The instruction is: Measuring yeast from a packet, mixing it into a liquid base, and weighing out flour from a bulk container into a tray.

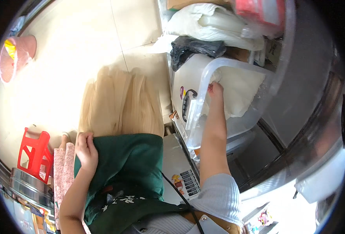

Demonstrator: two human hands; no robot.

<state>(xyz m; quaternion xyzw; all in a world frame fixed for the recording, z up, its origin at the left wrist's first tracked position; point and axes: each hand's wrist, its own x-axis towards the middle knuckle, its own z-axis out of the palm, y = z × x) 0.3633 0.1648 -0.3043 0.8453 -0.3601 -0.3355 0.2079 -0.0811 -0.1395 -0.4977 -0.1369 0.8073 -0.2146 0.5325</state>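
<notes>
At the right, my right arm reaches over the rim of a clear plastic storage box (206,80). Inside it lies a mass of pale, off-white stuff (240,91), perhaps flour. My right hand (216,89) is closed at the inner side of the box, against a small whitish, see-through thing too unclear to name. On the left, my left hand (87,152) lies against the lower edge of my dark green apron (129,156), its fingers curled; whether they grip anything is hidden. Beneath the apron hangs a beige pleated skirt (121,103), smeared by motion.
Behind the box lie a black plastic bag (196,48), a white plastic bag (207,21) and a red package (260,11). A white container with a black handle (186,103) stands beside the box. Leftward are a red stool (34,152), a metal pot (30,185) and a pink bin (22,54).
</notes>
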